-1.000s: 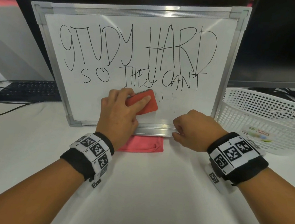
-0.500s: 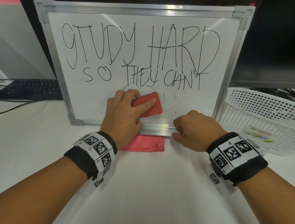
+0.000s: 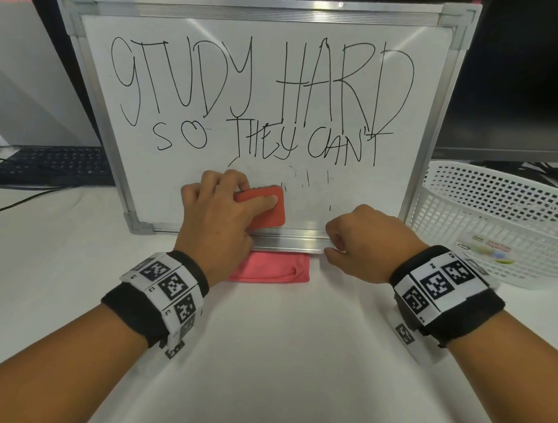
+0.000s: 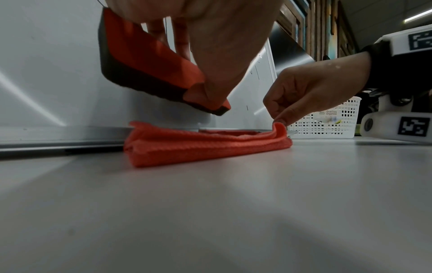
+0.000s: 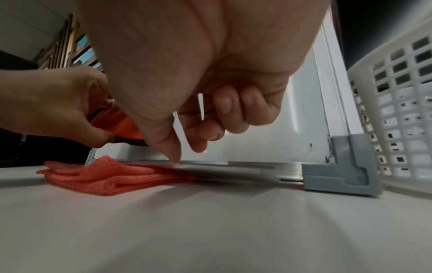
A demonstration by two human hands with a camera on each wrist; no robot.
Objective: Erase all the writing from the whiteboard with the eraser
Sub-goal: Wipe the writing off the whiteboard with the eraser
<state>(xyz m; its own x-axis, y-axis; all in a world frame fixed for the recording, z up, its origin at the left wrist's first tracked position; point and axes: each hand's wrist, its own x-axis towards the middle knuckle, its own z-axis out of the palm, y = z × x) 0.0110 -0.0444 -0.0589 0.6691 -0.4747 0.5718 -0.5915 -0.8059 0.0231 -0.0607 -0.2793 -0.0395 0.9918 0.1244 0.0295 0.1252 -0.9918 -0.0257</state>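
The left hand [image 3: 219, 213] grips the red eraser [image 3: 266, 207], fingers [image 3: 265, 201] curled over it, and presses it flat against the lower middle of the whiteboard [image 3: 160, 175], which leans upright at the back of the white worktop [image 3: 276, 361] with "STUDY HARD SO THEY CAN'T" on it in black and faint smears beside the eraser. The right hand [image 3: 368, 243] rests at the board's bottom rail, fingers loosely curled and holding nothing, thumb tip on the rail. A folded pink cloth [image 3: 276, 268] lies under the rail, and a white basket [image 3: 503, 222] stands right of the board.
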